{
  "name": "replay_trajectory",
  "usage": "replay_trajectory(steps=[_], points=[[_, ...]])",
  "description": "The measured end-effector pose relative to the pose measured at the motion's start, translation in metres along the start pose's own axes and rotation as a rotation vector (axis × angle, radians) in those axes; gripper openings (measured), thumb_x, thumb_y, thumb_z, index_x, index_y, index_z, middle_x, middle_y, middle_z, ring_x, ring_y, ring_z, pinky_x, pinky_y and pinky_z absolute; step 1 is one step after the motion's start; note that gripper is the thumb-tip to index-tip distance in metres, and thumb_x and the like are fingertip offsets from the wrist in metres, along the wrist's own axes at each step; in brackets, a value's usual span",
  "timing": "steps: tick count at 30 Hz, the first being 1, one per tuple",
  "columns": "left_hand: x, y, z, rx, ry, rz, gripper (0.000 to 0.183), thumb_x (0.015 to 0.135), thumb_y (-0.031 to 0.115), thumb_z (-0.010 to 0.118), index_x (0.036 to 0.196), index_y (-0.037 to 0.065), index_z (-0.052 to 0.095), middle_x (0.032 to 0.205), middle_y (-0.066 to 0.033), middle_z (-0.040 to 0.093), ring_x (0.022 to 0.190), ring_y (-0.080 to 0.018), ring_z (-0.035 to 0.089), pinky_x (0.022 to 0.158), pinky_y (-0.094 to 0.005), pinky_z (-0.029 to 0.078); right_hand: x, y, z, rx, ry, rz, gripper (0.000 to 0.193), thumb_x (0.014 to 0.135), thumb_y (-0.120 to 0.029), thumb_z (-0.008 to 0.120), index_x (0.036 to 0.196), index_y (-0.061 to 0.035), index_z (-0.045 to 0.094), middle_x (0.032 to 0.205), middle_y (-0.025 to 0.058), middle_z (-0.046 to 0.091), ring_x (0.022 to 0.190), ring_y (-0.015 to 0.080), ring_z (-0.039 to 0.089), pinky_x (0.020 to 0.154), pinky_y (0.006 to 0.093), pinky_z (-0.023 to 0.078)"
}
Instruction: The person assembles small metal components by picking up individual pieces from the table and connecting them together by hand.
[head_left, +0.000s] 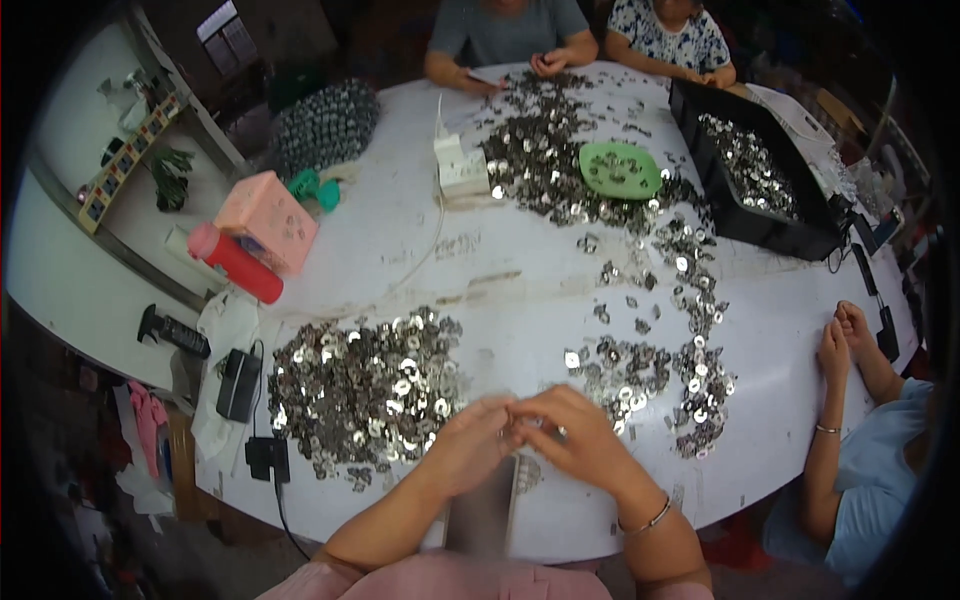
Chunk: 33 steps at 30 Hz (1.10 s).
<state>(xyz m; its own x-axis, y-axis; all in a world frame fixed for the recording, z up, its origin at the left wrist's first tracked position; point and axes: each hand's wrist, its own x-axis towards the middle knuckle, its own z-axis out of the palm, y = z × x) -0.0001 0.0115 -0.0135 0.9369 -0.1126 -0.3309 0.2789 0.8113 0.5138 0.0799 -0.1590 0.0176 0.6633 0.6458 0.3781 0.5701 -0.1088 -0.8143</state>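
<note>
Two heaps of small silver metal rings flank your hands: the larger heap (365, 385) lies to your left, near the table's near edge (330, 515), and a smaller heap (625, 370) lies right. Your left hand (470, 440) and right hand (575, 430) meet fingertip to fingertip, pinched narrow on one small metal piece (515, 425), hardly visible. Bare white tabletop (510, 275) lies open beyond them.

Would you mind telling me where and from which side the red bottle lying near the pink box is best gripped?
Probably around the middle of its body. The red bottle lies on its side on the white table, its rounded flank open from above; the pink box crowds its far side, so come down from above.
</note>
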Motion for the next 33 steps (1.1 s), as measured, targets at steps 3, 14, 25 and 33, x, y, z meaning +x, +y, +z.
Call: replay_trajectory(steps=[3, 14, 25, 33], points=[[0.003, 0.006, -0.009, -0.067, -0.059, 0.027, 0.017, 0.093, 0.008, 0.054, 0.109, 0.002, 0.058, 0.109, -0.0076, 0.059, 0.100, -0.0178, 0.057, 0.089, -0.0300, 0.047, 0.002, 0.012, -0.016, -0.240, 0.066, -0.048, 0.023, 0.077, -0.008, 0.066, 0.100, -0.0072, 0.063, 0.086, 0.0086, 0.060, 0.083, 0.0284, 0.056, 0.074, 0.0387, 0.044], [0.002, 0.008, -0.006, 0.019, 0.014, 0.114, 0.013, 0.094, 0.011, 0.056, 0.107, 0.007, 0.059, 0.106, -0.0056, 0.061, 0.107, -0.0205, 0.057, 0.093, -0.0336, 0.045, 0.003, 0.037, -0.016, -0.718, 0.199, 0.056, 0.021, 0.077, -0.001, 0.062, 0.096, -0.0099, 0.064, 0.089, 0.0036, 0.060, 0.085, 0.0239, 0.051, 0.075, 0.0364, 0.036], [-0.002, 0.009, -0.005, 0.006, -0.016, 0.139, 0.019, 0.091, 0.006, 0.057, 0.110, 0.006, 0.057, 0.107, -0.0054, 0.061, 0.105, -0.0173, 0.058, 0.092, -0.0314, 0.048, 0.005, 0.031, 0.011, -0.637, -0.041, -0.067, 0.018, 0.075, -0.001, 0.063, 0.092, -0.0074, 0.066, 0.095, 0.0037, 0.061, 0.089, 0.0217, 0.054, 0.085, 0.0359, 0.038], [0.000, 0.006, -0.003, 0.128, 0.003, 0.122, 0.021, 0.093, 0.008, 0.055, 0.113, 0.005, 0.056, 0.108, -0.0045, 0.061, 0.100, -0.0141, 0.058, 0.090, -0.0309, 0.047, 0.004, 0.028, 0.005, -0.240, 0.142, 0.132, 0.018, 0.077, 0.005, 0.066, 0.093, -0.0029, 0.068, 0.095, 0.0055, 0.063, 0.079, 0.0182, 0.061, 0.071, 0.0286, 0.048]])
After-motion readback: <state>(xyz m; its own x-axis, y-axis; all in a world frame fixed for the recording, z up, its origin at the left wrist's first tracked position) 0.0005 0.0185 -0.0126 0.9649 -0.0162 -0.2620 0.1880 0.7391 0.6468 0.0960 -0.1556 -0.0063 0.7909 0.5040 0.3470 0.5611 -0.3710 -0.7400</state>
